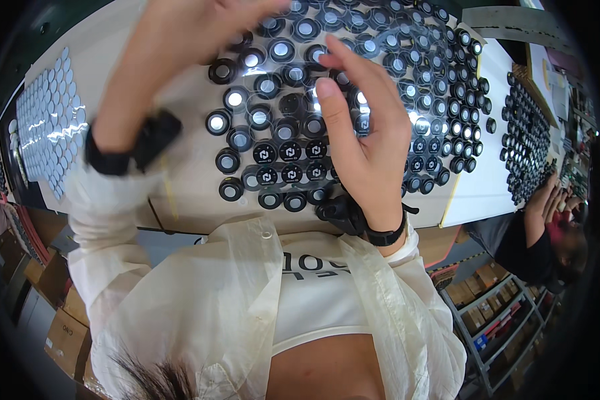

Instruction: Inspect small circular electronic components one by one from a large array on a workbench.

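Many round black parts (227, 161) with pale or silvery centres stand in rows on the table in front of me. Over some of them lies a clear plastic sheet (380, 157) carrying round black stickers (291, 152) with a white mark. My right hand (370, 127) is above the sheet, thumb and index finger apart, with nothing visible between them. Motion blurs my left hand (187, 33), raised at the far left of the parts; its fingers are smeared and partly cut off by the upper edge. Each wrist wears a black band.
A sheet of round pale discs (50, 123) lies at the table's left. More black parts (527, 140) stand on the right, by a co-worker's hands (543, 200). Cardboard boxes (68, 340) are at lower left, and a metal rack (500, 327) is at lower right.
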`<control>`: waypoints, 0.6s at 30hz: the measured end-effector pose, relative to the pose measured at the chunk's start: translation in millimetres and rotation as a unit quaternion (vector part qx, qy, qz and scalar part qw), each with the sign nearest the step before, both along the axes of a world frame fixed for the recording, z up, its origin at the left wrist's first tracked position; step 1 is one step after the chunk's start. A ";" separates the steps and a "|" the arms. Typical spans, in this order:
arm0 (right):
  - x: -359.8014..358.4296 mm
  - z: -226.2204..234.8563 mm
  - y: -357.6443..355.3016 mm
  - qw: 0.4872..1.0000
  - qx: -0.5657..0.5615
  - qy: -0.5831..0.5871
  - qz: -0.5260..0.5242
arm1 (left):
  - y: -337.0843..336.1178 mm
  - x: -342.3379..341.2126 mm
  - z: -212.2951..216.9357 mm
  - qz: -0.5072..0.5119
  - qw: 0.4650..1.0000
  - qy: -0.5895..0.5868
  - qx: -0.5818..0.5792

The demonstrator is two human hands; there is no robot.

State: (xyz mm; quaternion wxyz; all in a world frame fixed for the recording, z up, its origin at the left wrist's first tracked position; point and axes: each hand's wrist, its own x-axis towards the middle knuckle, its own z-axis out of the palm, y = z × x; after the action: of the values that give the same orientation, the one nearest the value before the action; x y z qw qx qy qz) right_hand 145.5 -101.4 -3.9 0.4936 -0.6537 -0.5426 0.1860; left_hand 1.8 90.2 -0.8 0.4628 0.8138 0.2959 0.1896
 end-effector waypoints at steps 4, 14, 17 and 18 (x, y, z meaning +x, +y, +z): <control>-1.8 9.0 2.3 0.999 0.031 -0.017 0.032 | 73.5 7.5 29.9 0.106 0.978 0.150 0.099; -4.4 17.1 -15.5 0.967 -0.184 -0.112 0.135 | 93.6 -7.1 -13.4 0.113 0.888 0.168 0.412; -1.1 18.6 -16.1 0.960 -0.179 -0.135 0.167 | 52.1 -40.1 -28.4 -0.104 0.914 0.113 0.376; 0.5 17.2 -17.3 0.956 -0.189 -0.145 0.171 | 13.8 -27.8 -19.2 -0.149 0.949 0.062 0.271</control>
State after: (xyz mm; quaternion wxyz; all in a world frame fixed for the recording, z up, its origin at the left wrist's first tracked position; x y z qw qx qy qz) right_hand 146.1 -118.7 13.3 0.2379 -0.6529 -0.6665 0.2702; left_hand -26.0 104.0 -20.0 0.2285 0.9535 0.1367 0.1411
